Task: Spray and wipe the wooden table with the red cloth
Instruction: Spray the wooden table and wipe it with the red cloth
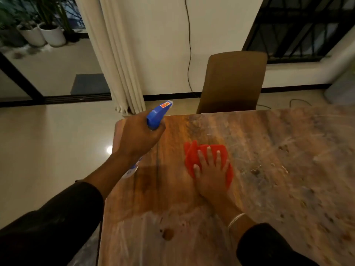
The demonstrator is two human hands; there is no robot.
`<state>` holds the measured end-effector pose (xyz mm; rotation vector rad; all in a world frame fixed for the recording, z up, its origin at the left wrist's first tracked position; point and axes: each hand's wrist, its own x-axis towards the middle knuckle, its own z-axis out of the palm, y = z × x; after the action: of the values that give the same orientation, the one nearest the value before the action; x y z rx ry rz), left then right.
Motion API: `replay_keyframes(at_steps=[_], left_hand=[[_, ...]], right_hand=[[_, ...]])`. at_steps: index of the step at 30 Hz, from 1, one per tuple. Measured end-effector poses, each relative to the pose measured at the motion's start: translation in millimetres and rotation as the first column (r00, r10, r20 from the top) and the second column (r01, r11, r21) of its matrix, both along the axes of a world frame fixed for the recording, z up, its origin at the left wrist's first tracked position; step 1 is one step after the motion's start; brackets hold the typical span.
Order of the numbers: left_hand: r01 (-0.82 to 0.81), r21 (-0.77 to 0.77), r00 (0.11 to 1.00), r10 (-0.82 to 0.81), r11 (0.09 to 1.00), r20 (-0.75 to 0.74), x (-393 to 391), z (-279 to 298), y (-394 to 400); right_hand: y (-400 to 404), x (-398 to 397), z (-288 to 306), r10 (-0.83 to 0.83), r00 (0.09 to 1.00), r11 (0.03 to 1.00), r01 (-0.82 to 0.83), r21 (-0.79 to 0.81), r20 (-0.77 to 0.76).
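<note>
The wooden table (269,150) fills the lower right of the view, its far left corner near the middle. A folded red cloth (194,156) lies flat on it near that corner. My right hand (211,177) presses palm-down on the cloth, fingers spread, covering its near half. My left hand (138,137) is held above the table's left edge, gripping a spray bottle (158,116) with a blue trigger head that points to the far right. The bottle's pale body shows below my wrist. Wet smears and specks mark the table's near and right surface.
A brown chair (234,81) stands pushed in at the table's far edge. A cream curtain (115,54) hangs beyond the left corner, with a cable on the wall behind. Glossy floor lies to the left, with white plant pots (44,33) outside the glass door.
</note>
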<state>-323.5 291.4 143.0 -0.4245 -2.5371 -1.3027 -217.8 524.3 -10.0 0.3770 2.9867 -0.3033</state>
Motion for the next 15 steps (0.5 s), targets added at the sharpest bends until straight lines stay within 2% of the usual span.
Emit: replay_keyframes(at_steps=[2, 4, 6, 7, 9, 12, 14, 15], left_hand=[[0.040, -0.003, 0.999, -0.040, 0.999, -0.020, -1, 3, 23], [0.111, 0.021, 0.994, -0.110, 0.994, -0.017, 2, 6, 42], [0.129, 0.061, 0.992, -0.130, 0.990, 0.006, 3, 3, 65], [0.105, 0.076, 0.994, -0.107, 0.992, 0.029, 3, 0, 73], [0.092, 0.085, 0.988, -0.101, 0.992, 0.118, -1, -7, 87], [0.139, 0.064, 0.962, -0.150, 0.988, 0.227, -4, -10, 99], [0.124, 0.051, 0.967, -0.132, 0.991, 0.220, -3, -10, 103], [0.114, 0.048, 0.968, -0.121, 0.992, 0.220, -3, -11, 106]], right_hand=[[-30, 19, -2, 0.094, 0.995, 0.996, -0.094, -0.009, -0.020], [-53, 50, -10, 0.314, 0.947, 0.948, -0.316, -0.030, -0.060], [-24, 70, -15, 0.437, 0.894, 0.898, -0.440, -0.009, -0.092], [4, 71, -12, 0.431, 0.897, 0.902, -0.432, 0.009, -0.098], [76, 71, -7, 0.279, 0.958, 0.959, -0.274, 0.076, -0.069], [173, 67, 7, -0.086, 0.996, 0.991, 0.086, 0.099, 0.001], [186, 61, 11, -0.244, 0.970, 0.970, 0.243, 0.022, 0.017], [175, 57, 7, -0.257, 0.966, 0.966, 0.257, 0.021, 0.004]])
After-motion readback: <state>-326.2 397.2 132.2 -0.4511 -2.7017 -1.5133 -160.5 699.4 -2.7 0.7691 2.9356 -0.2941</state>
